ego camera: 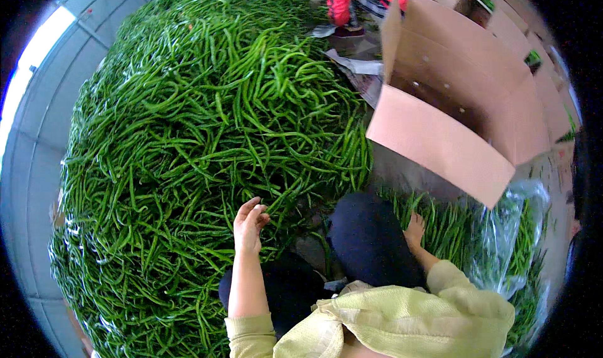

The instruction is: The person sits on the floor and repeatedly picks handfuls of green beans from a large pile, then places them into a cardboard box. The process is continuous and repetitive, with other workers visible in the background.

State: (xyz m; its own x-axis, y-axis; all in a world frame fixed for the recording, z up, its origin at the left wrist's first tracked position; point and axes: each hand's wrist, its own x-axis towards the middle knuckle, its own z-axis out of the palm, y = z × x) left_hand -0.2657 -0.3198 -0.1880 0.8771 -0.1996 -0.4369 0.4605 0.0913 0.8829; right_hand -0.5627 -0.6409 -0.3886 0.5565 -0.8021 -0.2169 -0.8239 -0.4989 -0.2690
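A huge heap of long green chili peppers (202, 136) rises before me and to my left. Over its near edge my left hand (249, 226) is raised, its fingers loosely curled and apart, with no pepper visible in them. On my right, beside my dark-clad knee (372, 240), my right hand (415, 230) reaches down to a layer of laid-out green chili peppers (445, 228). My knee and forearm partly cover that hand, and what its fingers hold does not show. A clear plastic sheet (499, 235) lies over peppers farther right.
An open cardboard box (438, 146) with raised flaps stands ahead on the right. Beyond it are more cardboard boxes (506, 23), some with greenery inside. Another person in a red sleeve (340, 4) is at the far edge of the heap, near torn paper (360, 68).
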